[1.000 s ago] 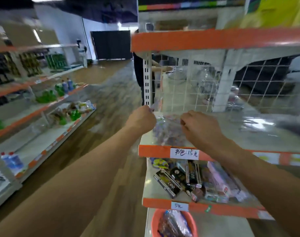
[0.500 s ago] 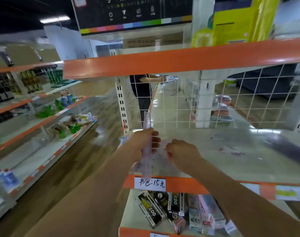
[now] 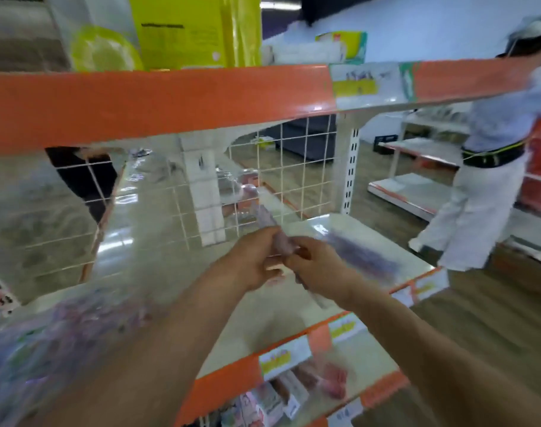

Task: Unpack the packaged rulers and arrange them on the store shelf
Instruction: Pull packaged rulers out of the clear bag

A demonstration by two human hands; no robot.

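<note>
Your left hand (image 3: 252,261) and right hand (image 3: 320,272) both pinch one ruler pack (image 3: 267,221), not yet opened I think, and the shelf (image 3: 158,266) holds few rulers (image 3: 364,257).

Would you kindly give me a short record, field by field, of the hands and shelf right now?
left hand: grips the held rulers
right hand: pinches them lower down
held rulers: purplish, tilted above the shelf, blurred
shelf rulers: purple batch lying at the right end
plastic bag: lying at the shelf's left front
bystander: in the aisle at right
</note>
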